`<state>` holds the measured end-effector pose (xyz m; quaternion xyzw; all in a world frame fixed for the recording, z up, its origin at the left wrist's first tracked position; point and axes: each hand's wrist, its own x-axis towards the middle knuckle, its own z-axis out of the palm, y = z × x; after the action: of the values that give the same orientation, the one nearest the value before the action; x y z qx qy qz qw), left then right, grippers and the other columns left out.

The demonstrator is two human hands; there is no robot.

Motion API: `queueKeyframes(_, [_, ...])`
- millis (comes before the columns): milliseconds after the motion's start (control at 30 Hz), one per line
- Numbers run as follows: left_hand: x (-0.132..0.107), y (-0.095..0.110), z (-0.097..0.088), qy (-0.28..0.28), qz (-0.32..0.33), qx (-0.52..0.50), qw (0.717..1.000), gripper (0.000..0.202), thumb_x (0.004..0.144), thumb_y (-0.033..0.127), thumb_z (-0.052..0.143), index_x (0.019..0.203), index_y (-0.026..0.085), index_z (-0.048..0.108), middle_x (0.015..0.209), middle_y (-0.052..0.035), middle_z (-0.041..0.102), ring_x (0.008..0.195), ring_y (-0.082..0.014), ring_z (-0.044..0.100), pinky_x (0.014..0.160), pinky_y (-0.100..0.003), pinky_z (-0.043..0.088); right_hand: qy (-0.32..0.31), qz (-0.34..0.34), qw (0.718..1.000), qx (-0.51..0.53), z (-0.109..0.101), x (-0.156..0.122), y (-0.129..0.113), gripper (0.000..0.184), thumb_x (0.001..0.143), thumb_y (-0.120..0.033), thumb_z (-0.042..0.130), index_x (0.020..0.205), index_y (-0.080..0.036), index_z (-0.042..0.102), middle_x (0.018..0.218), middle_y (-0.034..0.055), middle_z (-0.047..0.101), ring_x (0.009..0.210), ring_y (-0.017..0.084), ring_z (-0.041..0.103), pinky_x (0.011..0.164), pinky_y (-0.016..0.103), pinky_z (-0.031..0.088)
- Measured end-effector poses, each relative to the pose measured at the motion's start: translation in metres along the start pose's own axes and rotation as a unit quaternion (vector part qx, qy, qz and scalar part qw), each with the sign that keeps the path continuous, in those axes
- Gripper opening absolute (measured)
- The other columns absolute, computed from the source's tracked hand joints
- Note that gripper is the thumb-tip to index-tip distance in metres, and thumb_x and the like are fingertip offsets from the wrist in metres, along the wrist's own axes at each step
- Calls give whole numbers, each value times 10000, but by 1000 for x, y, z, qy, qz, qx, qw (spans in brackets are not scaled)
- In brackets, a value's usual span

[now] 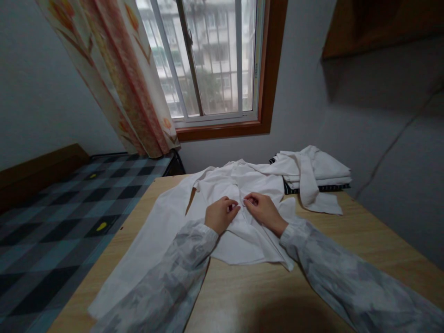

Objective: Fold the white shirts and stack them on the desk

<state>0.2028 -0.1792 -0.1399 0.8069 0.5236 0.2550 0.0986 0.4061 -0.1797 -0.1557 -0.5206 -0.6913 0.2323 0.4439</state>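
The one head-worn camera is looking forward and steeply down from just above the worktop (243, 296), close in. Both sleeves are entering from the bottom edge of the frame, and a window (211, 60) is filling the upper centre. No second view is sharing the scene.

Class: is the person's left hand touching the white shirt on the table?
Touching. The head view shows the left hand lying on the white shirt, fingers curled onto its fabric.
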Motion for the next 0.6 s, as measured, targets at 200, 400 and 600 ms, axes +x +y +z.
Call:
queueKeyframes(200, [3, 7, 1, 0, -30, 10, 1000, 251, 971, 445, 683, 1118, 290, 814, 770, -41, 741, 733, -230, 655, 666, -309, 348, -3, 21, 997, 68, 2, 0, 6, 195, 919, -374, 668, 923, -196, 747, 757, 2, 719, 686, 166, 624, 667, 272, 455])
queueKeyframes(400, [1, 4, 2, 16, -11, -47, 999, 157, 959, 406, 684, 1005, 278, 763, 816, -14, 738, 724, -203, 637, 655, -297, 355, -36, 43, 989, 137, 1, 4, 13, 239, 908, -417, 663, 922, -194, 748, 739, -3, 707, 659, 163, 625, 630, 273, 470])
queueKeyframes(600, [3, 2, 3, 40, 7, -186, 982, 220, 962, 446, 676, 1005, 247, 759, 834, -10, 750, 638, -162, 565, 647, -283, 394, -31, 33, 989, 143, -7, 10, 6, 261, 837, -367, 725, 1002, -187, 815, 954, 75, 819, 863, 233, 735, 827, 362, 567])
